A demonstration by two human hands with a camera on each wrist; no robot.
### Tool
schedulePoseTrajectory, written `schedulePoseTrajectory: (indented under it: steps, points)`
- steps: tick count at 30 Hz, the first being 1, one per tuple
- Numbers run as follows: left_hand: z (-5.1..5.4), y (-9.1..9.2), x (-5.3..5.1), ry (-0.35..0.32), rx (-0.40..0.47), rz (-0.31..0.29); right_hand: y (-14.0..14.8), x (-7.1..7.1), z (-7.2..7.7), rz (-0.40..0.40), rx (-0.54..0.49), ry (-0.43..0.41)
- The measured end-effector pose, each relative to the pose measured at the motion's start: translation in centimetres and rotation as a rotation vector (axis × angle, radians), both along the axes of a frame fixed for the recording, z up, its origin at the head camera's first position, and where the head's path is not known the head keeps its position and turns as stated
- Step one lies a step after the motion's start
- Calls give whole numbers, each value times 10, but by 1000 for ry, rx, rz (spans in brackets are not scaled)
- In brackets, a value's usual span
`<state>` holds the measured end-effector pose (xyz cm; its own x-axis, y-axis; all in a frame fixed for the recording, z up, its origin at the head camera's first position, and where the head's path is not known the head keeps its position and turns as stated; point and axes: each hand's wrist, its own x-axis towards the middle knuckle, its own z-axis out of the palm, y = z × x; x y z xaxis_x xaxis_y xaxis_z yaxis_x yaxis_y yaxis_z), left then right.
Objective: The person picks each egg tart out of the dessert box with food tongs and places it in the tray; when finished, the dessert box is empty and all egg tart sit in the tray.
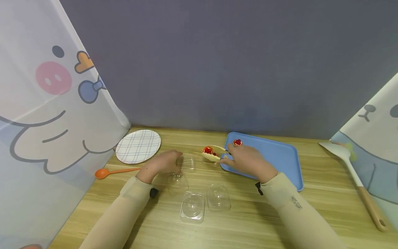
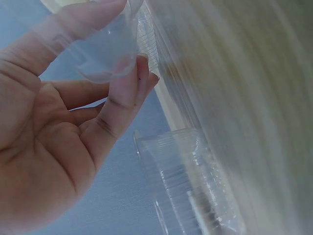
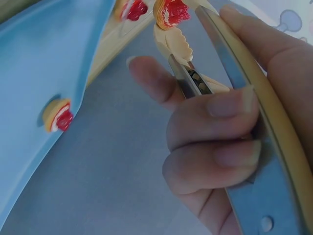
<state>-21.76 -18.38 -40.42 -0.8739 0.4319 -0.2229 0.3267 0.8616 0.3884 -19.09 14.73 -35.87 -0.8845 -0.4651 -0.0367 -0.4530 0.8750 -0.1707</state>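
Observation:
My right hand grips a pair of tongs with metal arms and cream scalloped tips. A small tart with red topping is between the tips, above the table left of the blue tray. A second tart shows beyond the tray's edge, seemingly in clear plastic; a third tart sits on the blue tray. My left hand pinches the edge of a clear plastic container between thumb and fingers. Another clear plastic container is beside it.
Clear plastic containers stand at the front middle of the wooden table. A checked plate and an orange spoon are at the left. A white spatula with a wooden handle leans at the right.

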Motion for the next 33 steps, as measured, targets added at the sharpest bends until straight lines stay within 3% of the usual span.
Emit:
schedulePoseTrajectory:
  steps: [18, 24, 33]
  points:
    - [1, 0, -1, -21, 7, 9, 50, 4, 4, -65, -22, 0]
    - [1, 0, -1, -19, -9, 7, 72, 5, 4, -122, -60, -5]
    - [3, 0, 0, -45, 16, 24, 101, 5, 3, -180, -33, 3]
